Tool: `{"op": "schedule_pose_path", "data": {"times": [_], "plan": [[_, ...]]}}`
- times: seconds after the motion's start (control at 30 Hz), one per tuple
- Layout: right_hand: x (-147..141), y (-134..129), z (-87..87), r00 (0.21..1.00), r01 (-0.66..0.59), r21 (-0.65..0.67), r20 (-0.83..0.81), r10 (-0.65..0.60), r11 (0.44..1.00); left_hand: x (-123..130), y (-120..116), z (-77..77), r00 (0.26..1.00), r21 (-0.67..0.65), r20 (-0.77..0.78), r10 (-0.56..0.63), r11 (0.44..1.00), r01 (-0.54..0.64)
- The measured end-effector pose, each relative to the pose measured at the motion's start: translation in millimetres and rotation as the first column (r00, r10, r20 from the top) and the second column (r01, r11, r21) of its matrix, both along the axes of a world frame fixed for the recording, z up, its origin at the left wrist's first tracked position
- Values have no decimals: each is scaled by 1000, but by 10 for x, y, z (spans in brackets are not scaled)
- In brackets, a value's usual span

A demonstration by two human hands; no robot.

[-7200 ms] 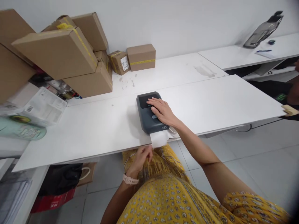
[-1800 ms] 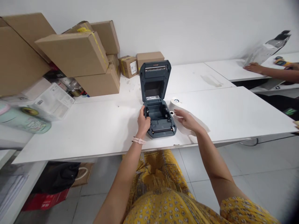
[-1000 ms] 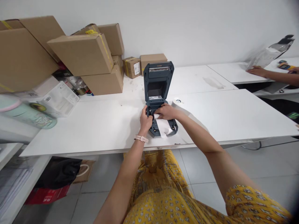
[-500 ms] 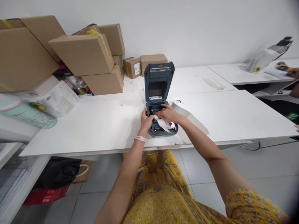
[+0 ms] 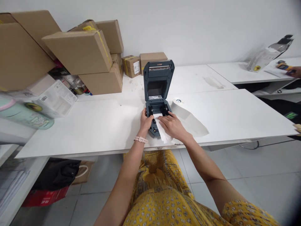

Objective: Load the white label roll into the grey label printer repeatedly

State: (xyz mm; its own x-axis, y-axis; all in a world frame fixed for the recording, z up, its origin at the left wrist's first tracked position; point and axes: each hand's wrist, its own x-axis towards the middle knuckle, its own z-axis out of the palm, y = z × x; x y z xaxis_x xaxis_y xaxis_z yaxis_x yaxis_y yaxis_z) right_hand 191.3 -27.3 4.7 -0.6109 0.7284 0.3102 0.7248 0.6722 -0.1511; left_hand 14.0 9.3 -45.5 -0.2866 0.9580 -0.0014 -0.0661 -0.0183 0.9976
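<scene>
Head view: open printer (image 5: 156, 101) on the table (image 5: 105, 125), left hand (image 5: 146, 123) with its grip around one side; right hand (image 5: 173, 126) on the white paper (image 5: 162, 133), pinching or pressing, cannot tell; uneven pulling could crease it.

Brown cardboard boxes sealed with yellow tape (image 5: 77, 53) stand stacked at the left of the long white worktop (image 5: 105, 125), against the plain white wall (image 5: 188, 31). Just beside them sits a small brown cardboard box with a white label (image 5: 130, 66), next to a low rectangular brown cardboard box (image 5: 152, 57). Nearer the left edge are a white printed carton with a barcode (image 5: 57, 99) and a mint-green bottle with a pink band (image 5: 28, 115). Below, a black bag (image 5: 56, 174) lies above a red bag (image 5: 44, 198). Far right, a grey see-through bottle with a black cap (image 5: 282, 44) stands behind a white package (image 5: 264, 59).
</scene>
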Motion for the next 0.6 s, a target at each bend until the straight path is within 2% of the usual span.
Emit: {"op": "schedule_pose_path", "data": {"times": [0.2, 0.37, 0.6], "plan": [[-3, -133, -42, 999, 0, 56, -32, 2, 998, -3, -11, -9, 1000, 4, -13, 1, 1000, -1], [-53, -372, -85, 999, 19, 123, -43, -13, 992, -4, -5, -16, 1000, 16, -11, -2, 1000, 2], [-59, -581, -110, 997, 28, 101, -73, -21, 995, 10, -11, 4, 1000, 25, 11, -11, 1000, 10]]}}
